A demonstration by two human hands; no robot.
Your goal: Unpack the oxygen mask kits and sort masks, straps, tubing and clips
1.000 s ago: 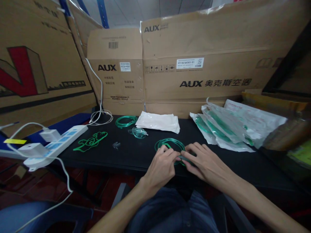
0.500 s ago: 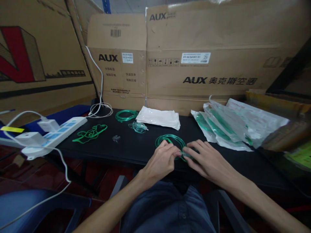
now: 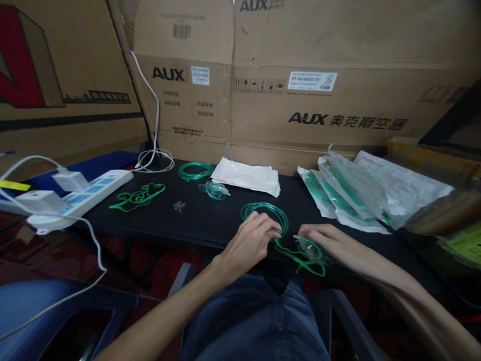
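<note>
My left hand (image 3: 257,231) is closed in a pinch over the near side of a coil of green tubing (image 3: 281,213), with what looks like the tubing's end between thumb and fingers. A clear oxygen mask (image 3: 308,246) hangs from my right hand (image 3: 326,238), whose fingers are closed on it and partly hidden. The mask's green elastic strap (image 3: 300,261) loops down over the table's front edge and reaches close to my left fingertips. Further left lie a second clear mask (image 3: 216,190), a second tubing coil (image 3: 195,171) and a loose green strap (image 3: 139,197).
Small clear pieces (image 3: 179,206) lie on the black table (image 3: 210,220). White packets (image 3: 246,175) rest at the back, and bagged masks and tubing (image 3: 349,190) are piled right. A power strip (image 3: 84,198) with cables stands left. Cardboard (image 3: 263,120) walls the back.
My right hand has moved right, away from my left, with the mask; the green strap now trails between them. My left hand stays at the coil. The view has tilted slightly down.
</note>
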